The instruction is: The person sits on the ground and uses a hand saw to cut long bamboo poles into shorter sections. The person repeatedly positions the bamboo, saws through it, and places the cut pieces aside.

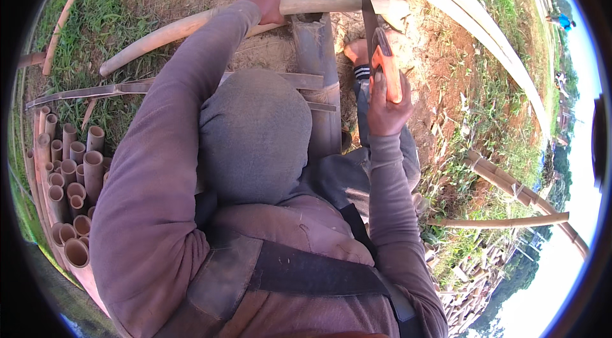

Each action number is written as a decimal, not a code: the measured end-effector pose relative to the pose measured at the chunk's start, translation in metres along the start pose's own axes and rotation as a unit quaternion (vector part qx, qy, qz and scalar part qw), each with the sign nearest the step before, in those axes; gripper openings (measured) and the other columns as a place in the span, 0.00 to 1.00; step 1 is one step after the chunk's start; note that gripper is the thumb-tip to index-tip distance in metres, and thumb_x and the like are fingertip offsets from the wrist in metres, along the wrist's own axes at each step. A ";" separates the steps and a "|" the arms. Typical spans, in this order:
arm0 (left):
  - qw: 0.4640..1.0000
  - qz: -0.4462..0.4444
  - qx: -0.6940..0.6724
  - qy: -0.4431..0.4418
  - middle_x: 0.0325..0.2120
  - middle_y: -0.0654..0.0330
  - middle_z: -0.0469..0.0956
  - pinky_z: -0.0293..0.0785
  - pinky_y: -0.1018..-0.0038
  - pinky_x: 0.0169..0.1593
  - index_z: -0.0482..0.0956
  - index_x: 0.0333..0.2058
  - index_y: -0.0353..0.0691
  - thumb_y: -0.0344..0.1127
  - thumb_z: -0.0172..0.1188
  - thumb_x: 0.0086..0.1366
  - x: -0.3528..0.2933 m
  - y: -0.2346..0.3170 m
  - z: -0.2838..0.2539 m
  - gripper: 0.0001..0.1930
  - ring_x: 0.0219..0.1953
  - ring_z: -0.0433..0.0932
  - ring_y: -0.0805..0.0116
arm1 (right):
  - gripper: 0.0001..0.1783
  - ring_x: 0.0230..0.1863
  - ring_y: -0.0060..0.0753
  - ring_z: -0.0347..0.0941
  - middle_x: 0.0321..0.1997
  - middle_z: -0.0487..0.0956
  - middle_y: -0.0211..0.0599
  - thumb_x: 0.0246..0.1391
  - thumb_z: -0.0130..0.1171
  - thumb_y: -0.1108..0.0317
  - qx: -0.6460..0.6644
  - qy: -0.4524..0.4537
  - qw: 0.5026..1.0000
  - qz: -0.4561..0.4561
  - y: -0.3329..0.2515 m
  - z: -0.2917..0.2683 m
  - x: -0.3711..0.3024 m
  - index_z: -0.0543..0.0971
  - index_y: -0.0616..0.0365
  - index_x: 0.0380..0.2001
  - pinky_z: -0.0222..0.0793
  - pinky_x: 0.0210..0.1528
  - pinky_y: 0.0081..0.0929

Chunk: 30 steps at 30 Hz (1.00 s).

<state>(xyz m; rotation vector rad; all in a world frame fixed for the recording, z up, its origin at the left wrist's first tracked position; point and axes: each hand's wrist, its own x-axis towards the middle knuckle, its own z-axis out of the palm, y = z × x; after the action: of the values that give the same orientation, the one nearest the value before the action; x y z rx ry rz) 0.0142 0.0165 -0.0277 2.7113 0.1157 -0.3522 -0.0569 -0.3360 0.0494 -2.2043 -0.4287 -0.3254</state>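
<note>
A pale bamboo pole (319,2) lies crosswise over a long grey beam (322,57). My left hand (271,3) is closed round the pole at its left part, its fingers partly out of sight. With my right hand (387,105) I grip a handsaw (387,64) by its orange handle. The saw's dark blade points away from me and crosses the pole right of the beam; how deep it sits in the bamboo cannot be made out. My bare foot (358,51) rests just right of the beam, close to the saw.
Upright cut bamboo tubes (94,169) stand bundled at the left. A curved bamboo length (153,38) lies beyond my left arm. Long pale strips (472,13) arc along the right, near a tied bamboo frame (510,185). Thin slats (118,88) cross by my knee.
</note>
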 end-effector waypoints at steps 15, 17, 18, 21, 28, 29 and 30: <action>0.995 0.047 -0.079 -0.049 0.44 0.49 0.87 0.81 0.56 0.55 0.83 0.54 0.44 0.47 0.76 0.47 0.016 -0.014 0.022 0.33 0.48 0.86 0.47 | 0.18 0.43 0.22 0.79 0.45 0.84 0.38 0.68 0.66 0.70 0.037 -0.008 0.998 0.049 0.009 -0.011 -0.011 0.78 0.71 0.55 0.79 0.45 0.25; 0.995 0.052 -0.072 -0.051 0.44 0.48 0.87 0.81 0.56 0.55 0.83 0.53 0.42 0.46 0.75 0.47 0.024 -0.021 0.019 0.33 0.48 0.86 0.46 | 0.20 0.45 0.30 0.81 0.46 0.83 0.41 0.69 0.65 0.69 0.032 0.003 0.999 0.035 0.017 -0.045 -0.058 0.77 0.73 0.57 0.83 0.47 0.29; 0.995 0.053 -0.072 -0.044 0.39 0.48 0.88 0.82 0.59 0.48 0.83 0.52 0.40 0.43 0.74 0.47 0.029 -0.033 0.030 0.31 0.40 0.87 0.49 | 0.21 0.47 0.32 0.82 0.48 0.83 0.44 0.69 0.65 0.69 0.062 -0.005 0.996 0.068 0.009 -0.059 -0.077 0.76 0.74 0.57 0.83 0.48 0.30; 0.982 0.007 -0.132 -0.134 0.34 0.49 0.87 0.82 0.62 0.40 0.83 0.52 0.39 0.41 0.74 0.47 0.029 -0.026 0.020 0.31 0.31 0.87 0.55 | 0.24 0.59 0.38 0.83 0.55 0.84 0.57 0.66 0.67 0.69 0.137 0.006 0.985 0.101 -0.024 -0.081 -0.099 0.76 0.77 0.57 0.84 0.54 0.34; 0.993 0.052 -0.098 -0.048 0.40 0.47 0.86 0.82 0.58 0.50 0.79 0.56 0.41 0.43 0.75 0.50 0.023 -0.025 0.025 0.33 0.41 0.87 0.53 | 0.17 0.41 0.25 0.80 0.43 0.84 0.39 0.65 0.68 0.70 0.088 -0.005 0.993 0.079 0.012 -0.003 0.008 0.80 0.67 0.53 0.77 0.45 0.27; 0.998 0.039 -0.051 0.026 0.41 0.47 0.85 0.81 0.57 0.52 0.77 0.58 0.41 0.44 0.75 0.50 0.012 -0.015 0.028 0.36 0.44 0.86 0.51 | 0.17 0.45 0.29 0.82 0.45 0.85 0.42 0.63 0.69 0.71 0.098 -0.010 0.989 0.109 0.011 -0.009 0.008 0.80 0.67 0.52 0.78 0.50 0.31; 0.995 0.026 -0.004 0.099 0.42 0.46 0.85 0.80 0.55 0.55 0.74 0.61 0.42 0.45 0.76 0.50 -0.002 -0.005 0.031 0.39 0.47 0.86 0.49 | 0.19 0.45 0.29 0.82 0.46 0.85 0.43 0.63 0.70 0.70 0.076 -0.024 0.988 0.129 0.008 -0.016 -0.002 0.79 0.67 0.54 0.78 0.51 0.31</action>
<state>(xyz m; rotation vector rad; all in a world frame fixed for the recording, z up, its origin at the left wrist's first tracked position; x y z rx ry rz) 0.0051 0.0083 -0.0564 2.7302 0.1021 -0.0662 -0.0571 -0.3535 0.0523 -2.0911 -0.1839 -0.0960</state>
